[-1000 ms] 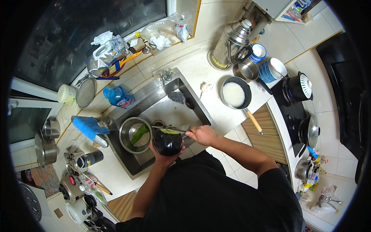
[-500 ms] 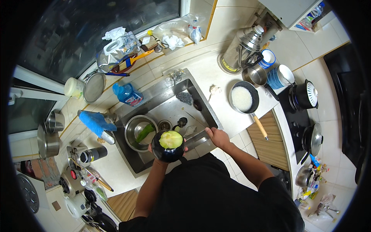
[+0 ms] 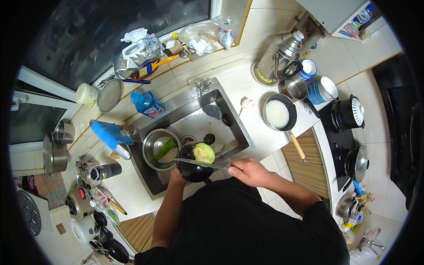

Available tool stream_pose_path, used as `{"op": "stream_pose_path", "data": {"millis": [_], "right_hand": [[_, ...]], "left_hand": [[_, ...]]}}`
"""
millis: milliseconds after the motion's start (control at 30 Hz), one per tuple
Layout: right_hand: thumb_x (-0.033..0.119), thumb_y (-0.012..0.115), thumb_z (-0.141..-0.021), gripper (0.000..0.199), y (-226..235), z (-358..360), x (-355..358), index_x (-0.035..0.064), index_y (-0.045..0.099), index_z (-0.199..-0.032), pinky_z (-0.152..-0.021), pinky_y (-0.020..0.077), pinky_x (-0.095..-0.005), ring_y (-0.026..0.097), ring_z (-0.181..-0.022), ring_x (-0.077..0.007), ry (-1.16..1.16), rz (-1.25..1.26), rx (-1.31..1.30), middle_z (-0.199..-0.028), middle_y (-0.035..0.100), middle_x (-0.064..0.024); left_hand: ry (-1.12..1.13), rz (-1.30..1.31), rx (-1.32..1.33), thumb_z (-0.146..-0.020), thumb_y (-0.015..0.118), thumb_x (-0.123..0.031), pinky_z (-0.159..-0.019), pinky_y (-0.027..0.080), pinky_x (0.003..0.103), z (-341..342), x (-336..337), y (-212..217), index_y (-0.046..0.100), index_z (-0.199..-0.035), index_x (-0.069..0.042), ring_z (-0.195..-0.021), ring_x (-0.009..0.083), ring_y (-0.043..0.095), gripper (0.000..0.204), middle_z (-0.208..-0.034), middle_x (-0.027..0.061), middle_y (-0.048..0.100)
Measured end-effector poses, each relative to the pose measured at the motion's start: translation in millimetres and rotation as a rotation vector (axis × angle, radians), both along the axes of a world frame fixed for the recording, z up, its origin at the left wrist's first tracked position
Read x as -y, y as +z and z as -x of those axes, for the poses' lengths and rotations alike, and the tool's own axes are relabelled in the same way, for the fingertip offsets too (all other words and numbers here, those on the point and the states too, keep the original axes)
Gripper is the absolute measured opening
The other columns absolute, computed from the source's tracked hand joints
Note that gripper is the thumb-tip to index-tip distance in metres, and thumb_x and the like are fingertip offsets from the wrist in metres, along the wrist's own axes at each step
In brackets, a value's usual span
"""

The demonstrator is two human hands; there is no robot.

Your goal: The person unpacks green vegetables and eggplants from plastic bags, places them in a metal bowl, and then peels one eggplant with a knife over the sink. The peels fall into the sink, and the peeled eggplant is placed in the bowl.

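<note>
Returned, knife (right hand) crosses eggplant above left hand.

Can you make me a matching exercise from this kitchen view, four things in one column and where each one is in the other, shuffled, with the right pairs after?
Things:
1. knife
2. dark eggplant
3. green vegetable
4. pan of white rice

Places:
A. in the steel bowl in the sink
B. on the counter to the right of the sink
C. in the right hand
D. held by the left hand over the sink's front edge

Pairs: 1-C, 2-D, 3-A, 4-B
</note>
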State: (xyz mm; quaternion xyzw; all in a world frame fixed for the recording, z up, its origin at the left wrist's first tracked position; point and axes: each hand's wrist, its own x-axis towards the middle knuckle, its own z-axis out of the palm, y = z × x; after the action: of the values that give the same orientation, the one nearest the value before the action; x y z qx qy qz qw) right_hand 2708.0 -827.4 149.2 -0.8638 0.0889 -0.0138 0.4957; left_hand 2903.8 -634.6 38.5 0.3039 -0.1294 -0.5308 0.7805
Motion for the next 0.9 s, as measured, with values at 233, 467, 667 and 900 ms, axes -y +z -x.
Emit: {"op": "stream_pose_path", "data": {"millis": [233,467,667,900], "right_hand": [[0.036,0.047,-0.107,0.043,18,-8,-26,0.0015,0.053,-0.081,-0.059,0.0454,-0.0501,0.058,-0.064,-0.0429,-0.055,0.053,-0.075,-0.068,0.056,-0.0204],[0.048,0.042,-0.106,0.053,33,-8,-21,0.0029,0.057,-0.081,-0.064,0.0506,-0.0541,0.063,-0.069,-0.0445,0.048,0.182,-0.158,-0.070,0.063,-0.0211],[0.048,0.041,-0.106,0.053,31,-5,-22,0.0023,0.059,-0.084,-0.064,0.0506,-0.0550,0.064,-0.068,-0.0449,0.089,0.183,-0.158,-0.069,0.063,-0.0213],[0.041,0.046,-0.106,0.045,17,-3,-25,0.0030,0.059,-0.085,-0.062,0.0486,-0.0546,0.062,-0.068,-0.0456,0.013,0.241,-0.244,-0.070,0.062,-0.0212]], "left_hand": [[0.081,0.013,0.100,-0.059,0.090,-0.053,-0.110,0.046,0.045,10,-5,41,0.031,-0.151,-0.003,-0.127,0.0294,0.056,0.121,-0.139,0.0145,0.053],[0.120,0.126,-0.133,-0.068,0.074,-0.062,-0.111,0.043,0.049,30,-25,23,0.040,-0.148,-0.005,-0.129,0.0322,0.055,0.104,-0.144,0.0171,0.051],[0.174,0.013,-0.212,-0.078,0.056,-0.074,-0.113,0.040,0.050,44,-36,2,0.042,-0.149,-0.008,-0.134,0.0339,0.051,0.098,-0.149,0.0161,0.049],[-0.015,0.053,-0.059,-0.076,0.059,-0.075,-0.112,0.042,0.051,39,-30,23,0.043,-0.148,-0.009,-0.133,0.0334,0.052,0.099,-0.147,0.0148,0.050]]}}
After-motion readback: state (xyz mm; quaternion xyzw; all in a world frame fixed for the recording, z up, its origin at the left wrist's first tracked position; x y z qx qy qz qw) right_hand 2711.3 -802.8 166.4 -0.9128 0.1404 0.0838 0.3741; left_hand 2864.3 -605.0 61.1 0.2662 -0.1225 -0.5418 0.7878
